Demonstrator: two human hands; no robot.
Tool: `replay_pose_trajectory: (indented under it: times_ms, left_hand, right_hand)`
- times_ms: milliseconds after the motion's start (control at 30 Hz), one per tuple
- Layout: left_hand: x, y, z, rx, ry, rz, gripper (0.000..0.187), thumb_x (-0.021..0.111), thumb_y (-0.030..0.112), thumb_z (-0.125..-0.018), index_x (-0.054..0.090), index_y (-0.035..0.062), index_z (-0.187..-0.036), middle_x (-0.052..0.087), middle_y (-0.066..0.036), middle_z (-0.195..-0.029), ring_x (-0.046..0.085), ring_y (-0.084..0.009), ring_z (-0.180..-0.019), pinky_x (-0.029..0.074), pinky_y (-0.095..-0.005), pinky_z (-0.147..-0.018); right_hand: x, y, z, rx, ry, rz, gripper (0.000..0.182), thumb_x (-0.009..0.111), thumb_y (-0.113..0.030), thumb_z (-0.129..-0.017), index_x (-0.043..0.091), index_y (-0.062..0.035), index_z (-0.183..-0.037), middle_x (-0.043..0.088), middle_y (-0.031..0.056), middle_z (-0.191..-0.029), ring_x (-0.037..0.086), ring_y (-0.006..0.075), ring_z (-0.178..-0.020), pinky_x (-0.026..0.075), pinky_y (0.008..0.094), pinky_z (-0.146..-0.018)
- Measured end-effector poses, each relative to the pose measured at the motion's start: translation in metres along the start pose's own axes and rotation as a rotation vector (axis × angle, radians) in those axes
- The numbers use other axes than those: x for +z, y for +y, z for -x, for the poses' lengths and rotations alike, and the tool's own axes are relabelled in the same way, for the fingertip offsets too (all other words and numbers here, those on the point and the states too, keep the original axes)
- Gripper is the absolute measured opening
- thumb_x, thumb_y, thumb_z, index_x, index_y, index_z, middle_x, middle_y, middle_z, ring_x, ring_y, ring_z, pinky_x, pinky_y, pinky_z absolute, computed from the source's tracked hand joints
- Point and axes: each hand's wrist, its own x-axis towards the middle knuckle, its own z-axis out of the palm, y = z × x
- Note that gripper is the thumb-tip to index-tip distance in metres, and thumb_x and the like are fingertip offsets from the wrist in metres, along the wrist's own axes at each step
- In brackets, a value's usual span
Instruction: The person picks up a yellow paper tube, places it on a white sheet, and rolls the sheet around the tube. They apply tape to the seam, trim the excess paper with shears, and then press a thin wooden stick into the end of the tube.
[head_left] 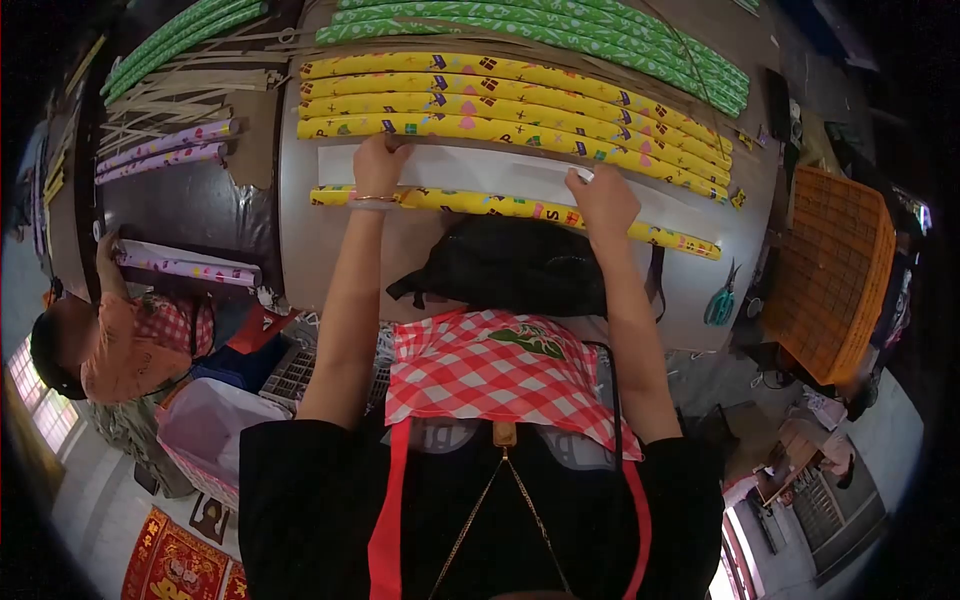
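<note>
A partly unrolled sheet of yellow patterned wrapping paper (480, 203) lies across the table in front of me. Its white inside (480, 168) faces up, and the rolled part runs along the near side. My left hand (380, 168) is closed at the far edge of the white side, beside the nearest yellow roll (460, 130); its fingertips are partly hidden. Farther right, my right hand (605, 205) has its thumb and fingers pinched together at the white paper's edge. Several finished yellow rolls lie side by side just beyond both hands.
Green patterned rolls (560, 35) and thin brown strips (190, 95) lie farther back. A black cloth bag (520, 265) is near my apron, teal-handled scissors (720, 303) to the right. An orange basket (830, 270) stands right. At left, another person (140, 340) handles purple paper (190, 264).
</note>
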Motion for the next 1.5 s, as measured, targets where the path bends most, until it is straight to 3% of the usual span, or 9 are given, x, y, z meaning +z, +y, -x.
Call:
replay_pose_trajectory:
  times_ms: [433, 533, 600, 733, 833, 1100, 1167, 1233, 1500]
  left_hand:
    - [-0.003, 0.005, 0.002, -0.026, -0.022, -0.022, 0.026, 0.067, 0.024, -0.063, 0.061, -0.0004, -0.070, 0.060, -0.015, -0.068, 0.058, -0.0315, -0.067, 0.045, -0.0370, -0.062]
    - [0.003, -0.002, 0.000, -0.015, 0.016, 0.001, 0.027, 0.068, 0.024, -0.063, 0.061, -0.0008, -0.070, 0.060, -0.016, -0.068, 0.058, -0.0322, -0.068, 0.045, -0.0373, -0.063]
    - [0.003, -0.003, 0.000, -0.014, 0.022, 0.003, 0.027, 0.068, 0.024, -0.063, 0.060, -0.0008, -0.070, 0.060, -0.016, -0.068, 0.058, -0.0322, -0.068, 0.045, -0.0374, -0.063]
    - [-0.001, 0.002, 0.002, -0.023, 0.010, 0.007, 0.026, 0.067, 0.024, -0.063, 0.060, -0.0005, -0.070, 0.060, -0.016, -0.068, 0.058, -0.0320, -0.069, 0.045, -0.0375, -0.062]
    - [0.003, -0.005, 0.001, 0.051, 0.041, 0.018, 0.029, 0.068, 0.027, -0.064, 0.061, 0.0002, -0.071, 0.060, -0.015, -0.067, 0.058, -0.0297, -0.064, 0.045, -0.0357, -0.060]
    - [0.011, -0.007, 0.003, 0.042, 0.069, 0.131, 0.023, 0.066, 0.021, -0.063, 0.058, 0.0003, -0.068, 0.059, -0.016, -0.069, 0.056, -0.0331, -0.069, 0.044, -0.0399, -0.059]
    - [0.014, -0.009, 0.003, 0.053, 0.090, 0.084, 0.020, 0.063, 0.018, -0.065, 0.058, 0.0000, -0.071, 0.059, -0.016, -0.069, 0.056, -0.0342, -0.068, 0.044, -0.0409, -0.059]
    - [0.013, 0.001, 0.012, 0.029, 0.174, 0.100, 0.017, 0.059, 0.014, -0.067, 0.056, 0.0006, -0.077, 0.058, -0.017, -0.072, 0.055, -0.0354, -0.070, 0.043, -0.0433, -0.060]
    - [0.031, 0.026, 0.016, -0.222, 0.231, -0.255, 0.013, 0.055, 0.021, -0.075, 0.060, 0.0099, -0.079, 0.059, -0.007, -0.081, 0.057, -0.0241, -0.081, 0.045, -0.0389, -0.065]
  right_hand:
    - [0.002, -0.007, -0.003, 0.095, -0.099, 0.076, 0.038, 0.058, -0.042, -0.069, 0.059, -0.0034, -0.069, 0.059, 0.0142, -0.073, 0.057, 0.0313, -0.068, 0.044, 0.0403, -0.057]
    - [0.005, -0.007, -0.002, -0.017, 0.052, 0.103, 0.035, 0.061, -0.038, -0.067, 0.060, -0.0039, -0.061, 0.058, 0.0115, -0.063, 0.058, 0.0261, -0.056, 0.045, 0.0372, -0.048]
    - [0.002, -0.008, -0.003, 0.106, -0.113, 0.079, 0.037, 0.058, -0.041, -0.069, 0.060, -0.0038, -0.071, 0.059, 0.0137, -0.076, 0.057, 0.0305, -0.071, 0.044, 0.0400, -0.059]
    - [0.006, -0.007, -0.004, 0.111, -0.095, 0.094, 0.037, 0.058, -0.040, -0.068, 0.061, -0.0040, -0.071, 0.059, 0.0138, -0.076, 0.058, 0.0303, -0.070, 0.044, 0.0400, -0.059]
    - [0.008, -0.007, -0.004, 0.053, -0.062, 0.115, 0.035, 0.061, -0.038, -0.068, 0.061, -0.0034, -0.066, 0.058, 0.0122, -0.068, 0.058, 0.0263, -0.059, 0.045, 0.0377, -0.048]
    - [0.013, -0.003, -0.008, -0.019, -0.077, 0.100, 0.033, 0.059, -0.036, -0.070, 0.061, -0.0028, -0.071, 0.058, 0.0140, -0.077, 0.057, 0.0293, -0.071, 0.045, 0.0411, -0.057]
    - [0.008, -0.006, -0.012, 0.066, -0.269, 0.130, 0.035, 0.059, -0.038, -0.070, 0.061, -0.0032, -0.073, 0.058, 0.0145, -0.080, 0.057, 0.0298, -0.075, 0.045, 0.0423, -0.060]
    - [0.010, -0.006, -0.009, 0.016, -0.132, 0.117, 0.035, 0.059, -0.039, -0.067, 0.062, -0.0059, -0.080, 0.060, 0.0169, -0.078, 0.058, 0.0331, -0.077, 0.045, 0.0441, -0.064]
    - [0.004, -0.013, -0.009, -0.030, -0.146, 0.236, 0.034, 0.057, -0.035, -0.072, 0.056, -0.0025, -0.064, 0.053, 0.0114, -0.056, 0.050, 0.0251, -0.046, 0.039, 0.0372, -0.042]
